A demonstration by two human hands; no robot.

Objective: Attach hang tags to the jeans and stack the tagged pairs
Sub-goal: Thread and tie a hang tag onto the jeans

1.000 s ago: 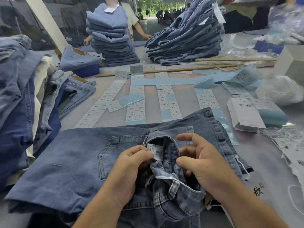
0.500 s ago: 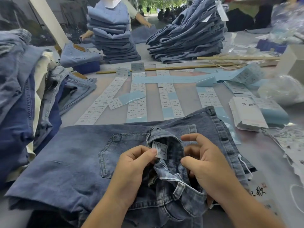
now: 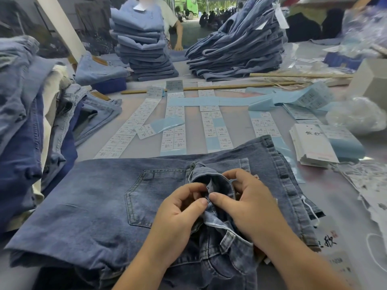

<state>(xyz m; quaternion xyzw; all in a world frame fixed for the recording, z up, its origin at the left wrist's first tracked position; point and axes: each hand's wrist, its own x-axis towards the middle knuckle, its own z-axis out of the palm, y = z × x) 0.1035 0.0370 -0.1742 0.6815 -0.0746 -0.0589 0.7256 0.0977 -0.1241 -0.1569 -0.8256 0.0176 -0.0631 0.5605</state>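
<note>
A folded pair of blue jeans (image 3: 94, 201) lies in front of me, back pocket up, with the waistband turned over in the middle. My left hand (image 3: 180, 212) pinches the turned-over waistband edge just below a small white sewn-in label (image 3: 210, 186). My right hand (image 3: 249, 204) grips the same fold from the right, thumb tip meeting my left thumb. A pile of white hang tags (image 3: 312, 145) lies to the right of the jeans. Two tall stacks of folded jeans (image 3: 144, 40) (image 3: 238, 47) stand at the back.
Strips of printed sticker labels (image 3: 176, 130) lie across the table's middle. Untidy jeans (image 3: 23, 114) pile up on the left. White strings (image 3: 366, 176) and a plastic bag (image 3: 358, 116) sit on the right. Wooden sticks (image 3: 209, 87) lie behind. A person stands behind the far stack.
My two hands have closed in on the waistband fold, thumbs now meeting. The white label, flat before, now stands edge-on between my fingers.
</note>
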